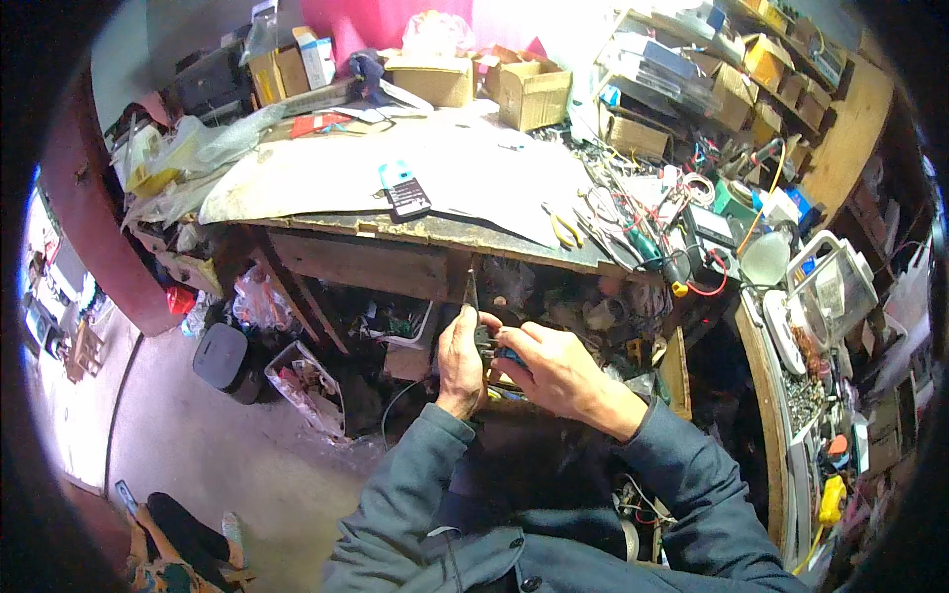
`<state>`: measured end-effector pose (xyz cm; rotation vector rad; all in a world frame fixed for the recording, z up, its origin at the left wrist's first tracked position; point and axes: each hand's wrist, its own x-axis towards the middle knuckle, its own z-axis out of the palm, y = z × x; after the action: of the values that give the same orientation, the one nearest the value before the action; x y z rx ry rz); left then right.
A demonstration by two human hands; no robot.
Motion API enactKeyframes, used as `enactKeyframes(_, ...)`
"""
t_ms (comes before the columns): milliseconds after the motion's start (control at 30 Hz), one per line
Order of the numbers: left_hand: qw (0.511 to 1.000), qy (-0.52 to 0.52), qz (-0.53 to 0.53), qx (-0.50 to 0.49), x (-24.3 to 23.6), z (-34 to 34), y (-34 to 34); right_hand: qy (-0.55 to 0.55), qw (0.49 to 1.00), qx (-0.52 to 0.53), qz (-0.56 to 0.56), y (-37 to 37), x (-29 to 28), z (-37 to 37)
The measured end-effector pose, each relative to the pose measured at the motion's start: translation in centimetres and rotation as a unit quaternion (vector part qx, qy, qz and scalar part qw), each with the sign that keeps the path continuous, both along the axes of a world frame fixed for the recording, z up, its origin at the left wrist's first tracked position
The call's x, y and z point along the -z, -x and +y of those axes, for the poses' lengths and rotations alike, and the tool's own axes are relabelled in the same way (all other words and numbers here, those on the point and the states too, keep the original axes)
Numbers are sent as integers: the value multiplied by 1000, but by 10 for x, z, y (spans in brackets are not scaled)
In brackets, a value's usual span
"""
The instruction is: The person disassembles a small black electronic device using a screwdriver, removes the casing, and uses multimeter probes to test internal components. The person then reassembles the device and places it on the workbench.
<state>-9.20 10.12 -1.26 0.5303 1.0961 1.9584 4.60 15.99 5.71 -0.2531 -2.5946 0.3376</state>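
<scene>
In front of my body, just below the bench's front edge, my left hand (pixel 461 364) is closed around a thin dark flat piece (pixel 471 290). It is seen nearly edge-on and its tip points up, so its kind does not show. My right hand (pixel 556 368) meets it from the right with fingers bent in a pinch. Between those fingers shows a bit of a small blue item (pixel 510 356), mostly hidden by them. Above the hands, a dark phone-like device (pixel 407 197) lies on the bench (pixel 316 183). Yellow-handled pliers (pixel 562 227) rest near the bench's front edge.
Tangled cables and tools (pixel 647 212) crowd the bench's right end, near a clear plastic container (pixel 835 287). Cardboard boxes (pixel 534 96) stand at the back. A litter-filled bin (pixel 308 390) and a dark stool-like object (pixel 223 358) are on the floor. Another person (pixel 163 544) holds a phone, lower left.
</scene>
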Motion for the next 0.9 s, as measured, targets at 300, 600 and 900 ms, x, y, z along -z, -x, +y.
enactKeyframes(300,999,-7,28,27,7,1,-1,-115,988,-85,-57,-8,-11,9)
enactKeyframes(600,999,13,-12,37,4,4,-1,-169,979,-95,-68,-9,-24,6)
enactKeyframes(900,1000,5,23,-3,8,-1,3,62,995,70,24,7,0,-6)
